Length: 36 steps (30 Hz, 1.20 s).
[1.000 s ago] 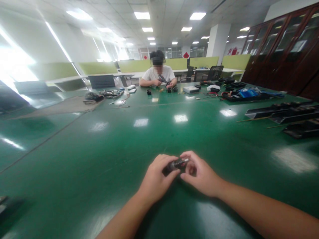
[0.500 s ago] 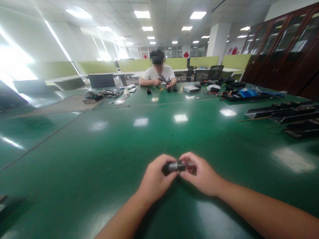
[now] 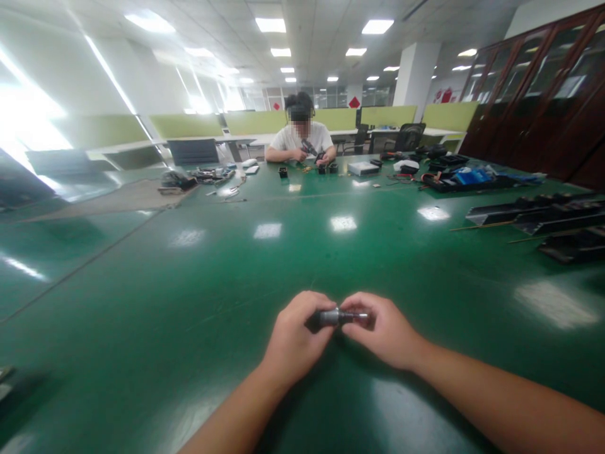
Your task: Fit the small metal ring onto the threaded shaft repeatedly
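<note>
Black-and-grey, metal-looking cylindrical tool [image 3: 328,317] now levelled from its tilt, left hand [image 3: 293,333] fingers clasping its body, right hand [image 3: 385,331] fingers pinching its narrower section, seemingly steadied both sides.

The dark, silver-tipped tool [image 3: 328,317] is held sideways, tip rightward.

Has left hand [image 3: 295,337] left of the held part [image 3: 328,317], right hand [image 3: 385,331] right of it. Has behind it, across the desk [image 3: 302,252], a person [image 3: 302,142]; behind and right, a box [image 3: 363,168] on the desk and, farther right, cabinets [image 3: 539,113]; behind and left, a chair [image 3: 193,152].
</note>
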Tool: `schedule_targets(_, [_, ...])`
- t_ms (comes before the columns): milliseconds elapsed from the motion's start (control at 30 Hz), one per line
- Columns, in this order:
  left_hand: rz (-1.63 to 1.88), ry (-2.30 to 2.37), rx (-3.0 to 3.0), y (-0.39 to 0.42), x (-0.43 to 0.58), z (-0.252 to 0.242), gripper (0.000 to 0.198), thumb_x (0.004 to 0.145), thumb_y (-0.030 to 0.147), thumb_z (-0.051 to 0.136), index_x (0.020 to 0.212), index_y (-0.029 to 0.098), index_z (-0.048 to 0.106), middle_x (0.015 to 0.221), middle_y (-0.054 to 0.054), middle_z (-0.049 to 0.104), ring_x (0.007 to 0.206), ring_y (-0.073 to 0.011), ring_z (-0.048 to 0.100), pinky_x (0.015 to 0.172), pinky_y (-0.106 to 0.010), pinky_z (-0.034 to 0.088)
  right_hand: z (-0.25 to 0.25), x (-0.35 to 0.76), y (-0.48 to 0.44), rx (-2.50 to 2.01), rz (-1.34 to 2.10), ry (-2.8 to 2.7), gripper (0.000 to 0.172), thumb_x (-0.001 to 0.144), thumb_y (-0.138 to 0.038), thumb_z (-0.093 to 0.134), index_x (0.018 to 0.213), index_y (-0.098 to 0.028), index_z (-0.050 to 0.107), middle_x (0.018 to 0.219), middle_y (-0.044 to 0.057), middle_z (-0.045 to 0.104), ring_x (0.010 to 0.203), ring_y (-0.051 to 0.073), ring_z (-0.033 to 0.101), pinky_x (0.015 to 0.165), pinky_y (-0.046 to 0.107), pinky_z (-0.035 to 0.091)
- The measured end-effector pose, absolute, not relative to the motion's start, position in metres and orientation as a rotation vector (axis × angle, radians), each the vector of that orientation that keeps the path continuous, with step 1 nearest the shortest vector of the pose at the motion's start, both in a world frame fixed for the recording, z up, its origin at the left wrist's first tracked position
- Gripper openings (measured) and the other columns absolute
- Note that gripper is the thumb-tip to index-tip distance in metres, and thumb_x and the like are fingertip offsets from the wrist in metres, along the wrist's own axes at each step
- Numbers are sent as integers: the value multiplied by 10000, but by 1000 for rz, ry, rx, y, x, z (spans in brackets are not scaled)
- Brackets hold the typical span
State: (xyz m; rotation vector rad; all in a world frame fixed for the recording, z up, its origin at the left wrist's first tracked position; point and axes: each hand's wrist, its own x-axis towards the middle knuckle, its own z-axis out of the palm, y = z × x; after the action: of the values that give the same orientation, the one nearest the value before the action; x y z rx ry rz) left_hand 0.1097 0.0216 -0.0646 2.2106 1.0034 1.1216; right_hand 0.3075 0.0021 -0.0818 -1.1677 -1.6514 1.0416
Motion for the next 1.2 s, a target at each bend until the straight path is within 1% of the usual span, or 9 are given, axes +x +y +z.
schedule_targets(167, [1123,970,2214,22,109,-67,211,776,85,663,943,215,652,945,-27,679,905,-172,640,821,-298,504,-80,307,1,-1166,1017,-1648,166,782,-189,696,948,-184,680,916,37,711,845,193,665,749,293,522])
schedule_targets(400, [1121,965,2217,22,109,-67,233,769,68,668,945,219,651,955,-15,679,923,-164,638,835,-291,501,-79,306,0,-1145,1031,-1623,164,785,-183,701,948,-179,685,929,42,716,862,197,676,775,298,526])
schedule_targets(733, [1122,947,2238,23,108,-71,263,754,53,667,958,220,661,953,-18,681,915,-168,637,825,-300,501,-79,308,2,-1133,993,-1676,122,778,-165,708,900,-169,707,877,32,704,809,179,656,727,271,503])
schedule_targets(867, [1131,976,2219,23,109,-71,241,752,67,675,942,214,664,943,-22,685,900,-173,644,812,-304,506,-79,308,2,-1133,1037,-1684,144,773,-153,706,916,-165,697,855,21,696,767,164,640,700,260,495])
schedule_targets(1000, [1122,994,2220,22,109,-69,215,756,93,685,934,212,670,926,-24,689,875,-174,650,796,-303,510,-79,308,2,-1141,1043,-1688,147,775,-156,708,921,-165,699,867,26,703,789,170,645,714,263,498])
schedule_targets(1200, [1118,1021,2233,21,109,-68,220,739,81,689,916,211,675,913,-17,690,863,-169,650,783,-293,511,-80,308,3,-1155,1052,-1661,117,786,-188,715,900,-164,710,862,36,714,797,182,660,726,275,507])
